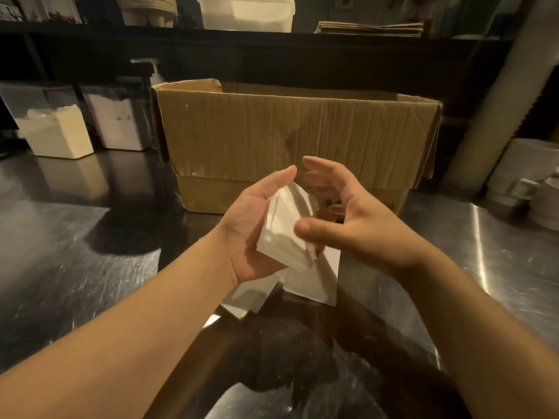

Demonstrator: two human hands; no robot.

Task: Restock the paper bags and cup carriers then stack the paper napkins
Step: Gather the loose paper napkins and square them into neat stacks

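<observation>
A small stack of white paper napkins (284,231) is held up above the steel counter (75,237). My left hand (251,225) cradles the stack from the left, fingers along its back and palm under it. My right hand (341,216) is on the stack's right side, thumb touching its front edge, fingers curved and spread just off it. More white napkins (314,282) lie loose on the counter below my hands. An open brown cardboard box (290,140) stands right behind them.
Two clear bins of white powder (57,131) and a pump bottle (155,71) stand at back left. White cups (532,182) and a tall cup stack (499,101) are at right. Flat brown paper bags (369,27) lie on the upper shelf.
</observation>
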